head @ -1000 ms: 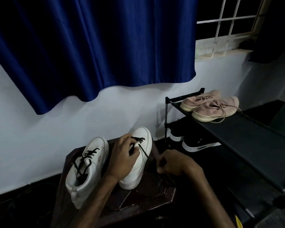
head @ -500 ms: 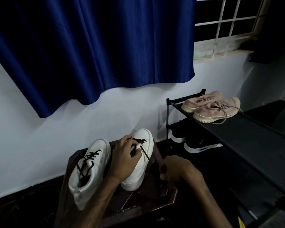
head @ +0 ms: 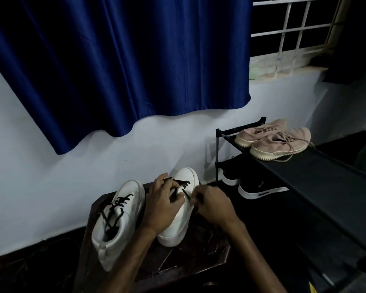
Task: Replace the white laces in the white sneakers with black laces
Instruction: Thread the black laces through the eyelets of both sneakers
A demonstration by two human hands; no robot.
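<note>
Sneaker [head: 178, 227] on wooden table [head: 199, 256], far-end eyelets threaded. Left hand [head: 163, 204] grips upper; right hand [head: 213, 205] pinches black lace [head: 183, 183]. Pull slack evenly, keep lace flat before next eyelet.

Two white leather sneakers [head: 123, 225] with two black cord laces [head: 118, 203] on one dark wooden bench [head: 199, 256]. One black shoe rack [head: 325, 176] carries two pink suede shoes [head: 277, 143], two black white-soled shoes [head: 260, 187].
</note>
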